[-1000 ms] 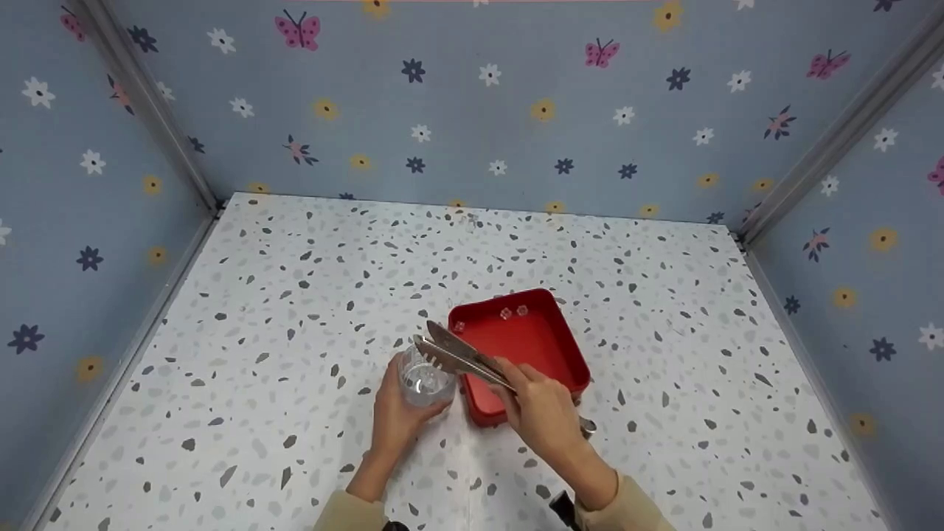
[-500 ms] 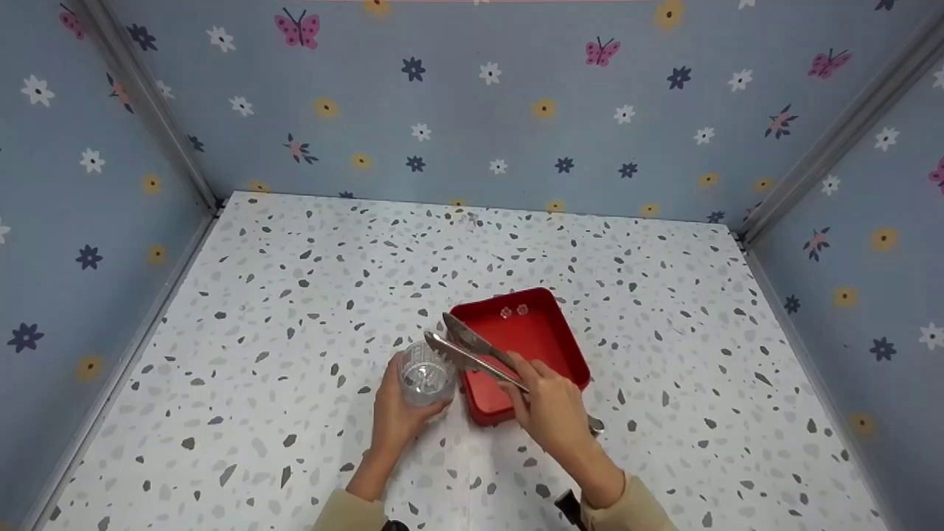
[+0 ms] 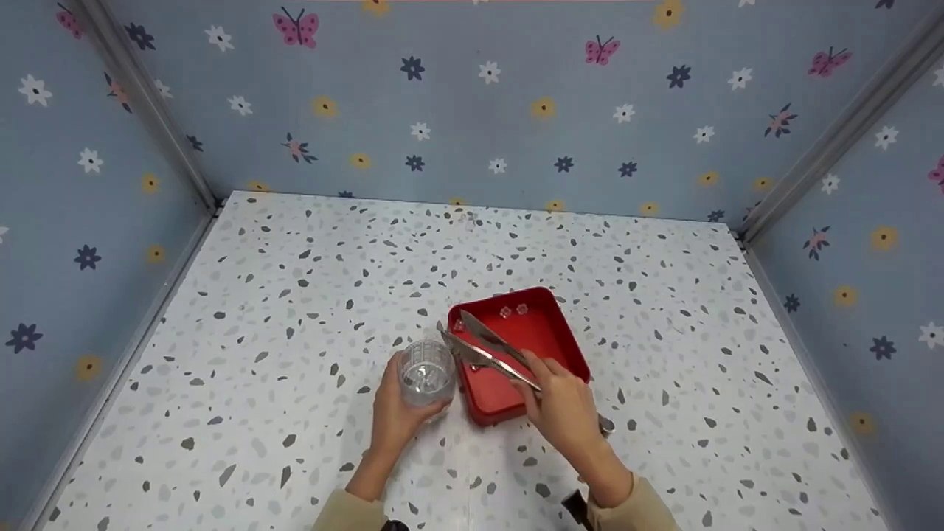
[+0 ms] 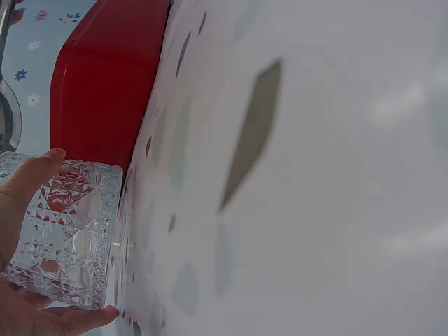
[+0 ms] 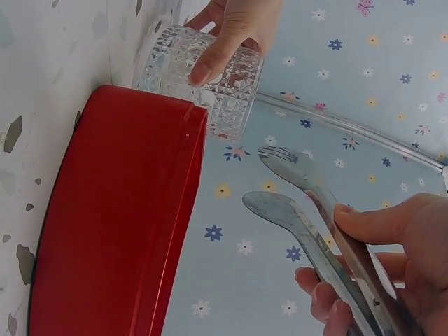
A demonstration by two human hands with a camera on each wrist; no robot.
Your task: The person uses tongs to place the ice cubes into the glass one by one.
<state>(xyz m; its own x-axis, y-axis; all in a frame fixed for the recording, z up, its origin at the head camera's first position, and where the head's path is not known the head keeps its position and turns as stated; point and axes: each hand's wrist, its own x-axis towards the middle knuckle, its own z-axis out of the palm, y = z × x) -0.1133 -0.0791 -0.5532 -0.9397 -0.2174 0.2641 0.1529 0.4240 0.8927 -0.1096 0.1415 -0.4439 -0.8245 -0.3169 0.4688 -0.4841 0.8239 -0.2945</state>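
Observation:
My left hand grips a clear cut-glass tumbler, thumb on one side and fingers round the other. It stands upright just left of a shallow red tray, with something clear at its bottom. My right hand holds metal serving tongs, one end fork-shaped and the other spoon-shaped. The tongs' tips are spread apart over the tray's left side, and nothing shows between them in the right wrist view. Small clear flower-like pieces lie in the tray, one partly behind the tongs.
The speckled white tabletop runs back to a blue flowered wall. Side panels with metal corner strips close it in left and right. The tray's raised wall stands between the tumbler and my right arm.
The tongs have moved right, from above the tumbler to over the tray, with my right hand shifting right and slightly nearer. My left hand and the tumbler stay in place.

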